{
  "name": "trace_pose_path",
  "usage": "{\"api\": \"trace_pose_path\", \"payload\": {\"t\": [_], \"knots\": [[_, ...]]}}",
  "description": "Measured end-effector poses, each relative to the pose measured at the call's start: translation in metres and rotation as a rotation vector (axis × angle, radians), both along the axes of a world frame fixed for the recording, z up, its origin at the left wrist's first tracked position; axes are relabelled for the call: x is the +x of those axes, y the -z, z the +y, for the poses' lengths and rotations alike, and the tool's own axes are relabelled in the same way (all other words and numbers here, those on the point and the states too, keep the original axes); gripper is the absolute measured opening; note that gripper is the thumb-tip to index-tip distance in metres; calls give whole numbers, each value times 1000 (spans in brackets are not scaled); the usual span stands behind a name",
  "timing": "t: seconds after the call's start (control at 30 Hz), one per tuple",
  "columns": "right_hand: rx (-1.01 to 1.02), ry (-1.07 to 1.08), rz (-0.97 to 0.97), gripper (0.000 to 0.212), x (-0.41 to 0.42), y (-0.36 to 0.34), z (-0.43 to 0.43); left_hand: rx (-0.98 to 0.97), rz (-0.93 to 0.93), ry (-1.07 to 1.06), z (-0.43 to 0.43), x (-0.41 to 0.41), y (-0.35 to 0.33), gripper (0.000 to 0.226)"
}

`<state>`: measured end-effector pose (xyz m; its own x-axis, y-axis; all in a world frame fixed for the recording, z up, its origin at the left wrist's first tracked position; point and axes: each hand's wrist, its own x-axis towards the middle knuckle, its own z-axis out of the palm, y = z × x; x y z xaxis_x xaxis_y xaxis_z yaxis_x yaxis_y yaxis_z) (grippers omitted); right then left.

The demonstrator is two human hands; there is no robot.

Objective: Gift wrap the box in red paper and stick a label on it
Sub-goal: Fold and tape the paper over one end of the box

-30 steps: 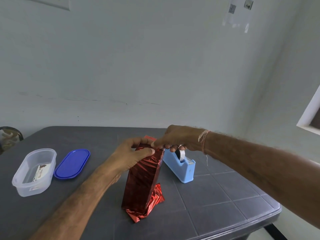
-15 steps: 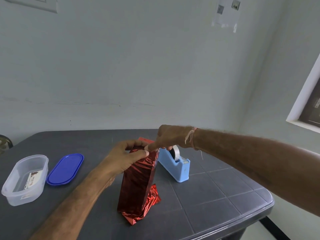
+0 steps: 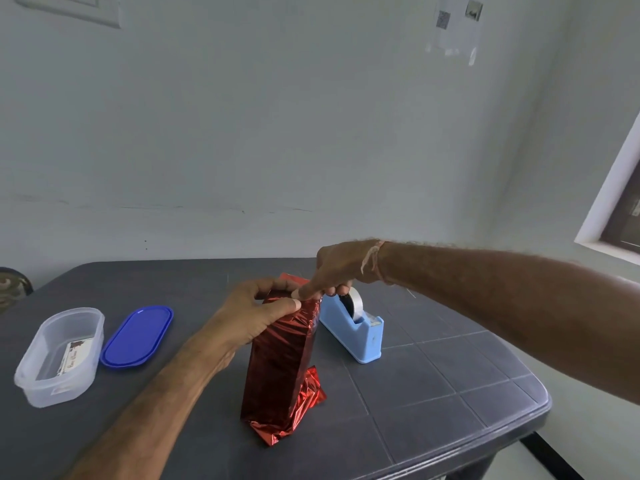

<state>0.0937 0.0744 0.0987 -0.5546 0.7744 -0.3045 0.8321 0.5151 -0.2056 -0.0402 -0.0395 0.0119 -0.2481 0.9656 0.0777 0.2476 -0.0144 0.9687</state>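
While the box (image 3: 280, 358) stands upright on end near the middle of the tabletop (image 3: 433, 393), sheathed in red paper (image 3: 311, 393) that is left crumpled and loose at its foot, its top is gripped by the left hand (image 3: 256, 310), the fingers (image 3: 273, 284) being curled over the far side and the thumb laid across the near face. The top fold is pressed by the outstretched forefinger of the right hand (image 3: 339, 268), just beside the left thumb; the remaining fingers are curled under, and whether anything is pinched there cannot be told. A thread band (image 3: 372, 259) is worn at the right wrist. Just right of the box a blue tape dispenser (image 3: 356, 330) is set, its roll (image 3: 355, 301) partly hidden by the right hand. Well apart to the left, a clear tub (image 3: 34, 386) holding a small printed label (image 3: 74, 353) is seen, with a blue lid (image 3: 136, 336) laid flat beside it.
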Motion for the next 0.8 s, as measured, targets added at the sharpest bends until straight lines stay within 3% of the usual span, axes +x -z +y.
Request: {"api": "trace_pose_path", "payload": {"t": [0.8], "knots": [[-362, 313, 282, 40, 30, 34, 4, 34, 20, 19, 0, -4, 2, 22]]}}
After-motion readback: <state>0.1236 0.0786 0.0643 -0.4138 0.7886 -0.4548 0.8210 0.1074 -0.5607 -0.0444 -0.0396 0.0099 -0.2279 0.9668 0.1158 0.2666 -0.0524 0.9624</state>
